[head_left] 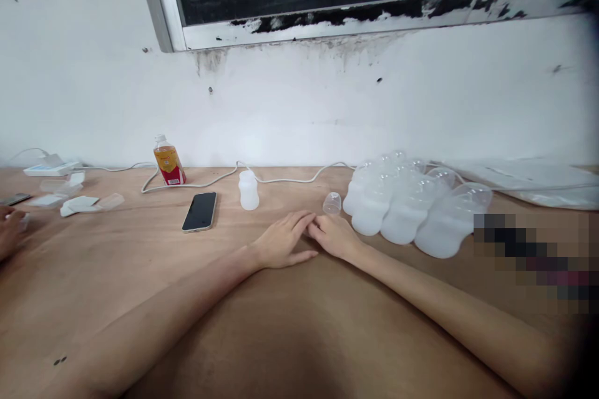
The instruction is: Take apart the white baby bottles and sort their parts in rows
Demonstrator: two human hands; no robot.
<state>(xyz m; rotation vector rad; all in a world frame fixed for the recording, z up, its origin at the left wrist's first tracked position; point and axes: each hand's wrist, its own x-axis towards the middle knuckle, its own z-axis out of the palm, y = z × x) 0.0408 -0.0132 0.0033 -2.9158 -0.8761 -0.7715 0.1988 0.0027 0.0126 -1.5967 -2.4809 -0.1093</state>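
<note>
My left hand (284, 240) lies on the wooden table (299, 336) with fingers stretched out and thumb apart, holding nothing. Its fingertips touch my right hand (334, 234), which rests palm down, its fingers loosely extended and partly hidden behind the left ones. Just beyond the right hand is a clear dome-shaped cap (332, 203). A small frosted white bottle (249, 191), narrow in the middle, stands upright beyond the left hand. Close to the right hand's outer side, several larger frosted bottles (400, 221) with clear dome caps stand packed together.
A black-screened phone (200, 212) and a drink bottle (169, 162) are on the left. A white cable (206, 186) runs along the wall. Farther left lie white and clear pieces (82, 204), a power strip (51, 168) and another person's hand (10, 232). Clear plastic sheeting (538, 187) lies back right.
</note>
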